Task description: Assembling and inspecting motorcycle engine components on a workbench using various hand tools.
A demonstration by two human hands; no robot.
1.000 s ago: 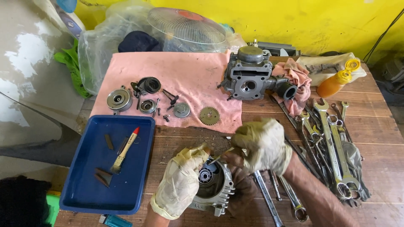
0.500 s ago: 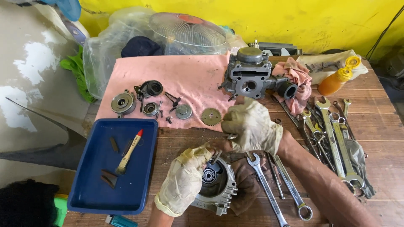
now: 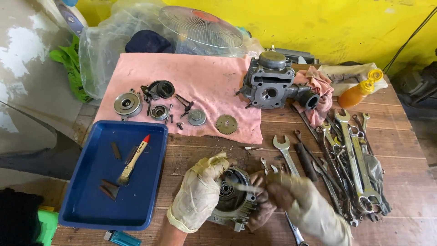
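My left hand (image 3: 198, 196), in a dirty pale glove, grips a round grey metal engine casing (image 3: 230, 202) on the wooden table near the front edge. My right hand (image 3: 305, 205), also gloved, pinches a thin pale strip (image 3: 243, 187) whose tip lies over the casing's open centre. A dark rag lies under the casing on its right side.
A blue tray (image 3: 77, 214) with a brush (image 3: 132, 159) sits at the left. On a pink cloth (image 3: 200, 77) behind lie small parts, a sprocket (image 3: 226, 124) and a grey cylinder head (image 3: 271, 84). Several wrenches (image 3: 355, 155) lie at the right, beside an orange bottle (image 3: 357, 91).
My right hand has come down from near the pink cloth's front edge to the casing, now holding the thin strip. My left hand stays on the casing.
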